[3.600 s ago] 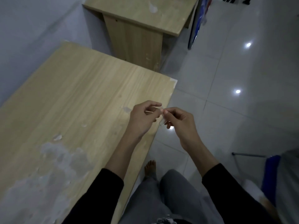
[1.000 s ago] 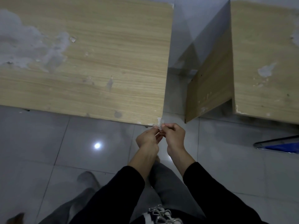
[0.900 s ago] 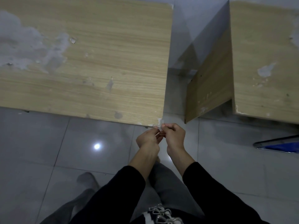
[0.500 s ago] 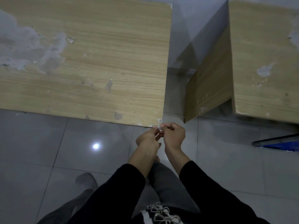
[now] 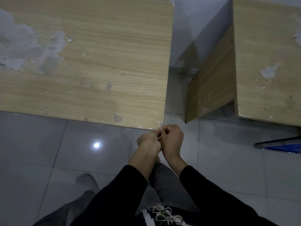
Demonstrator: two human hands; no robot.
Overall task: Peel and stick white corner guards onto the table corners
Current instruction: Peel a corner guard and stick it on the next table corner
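Observation:
A light wooden table with worn grey patches fills the upper left. Its near right corner carries a small white corner guard. Just below that corner my left hand and my right hand are pressed together, fingertips pinching a small white corner guard piece between them. Most of that piece is hidden by my fingers. Both hands hover over the floor, almost touching the table edge.
A second wooden table stands at the right, its side panel angled toward the narrow gap. Grey tiled floor lies below. A blue object with a metal edge sits at far right. My legs are beneath my arms.
Since 3.6 s ago I have turned to face the table's end corner. Over the last second my hands drew closer together and the right fingers curled tighter over the piece.

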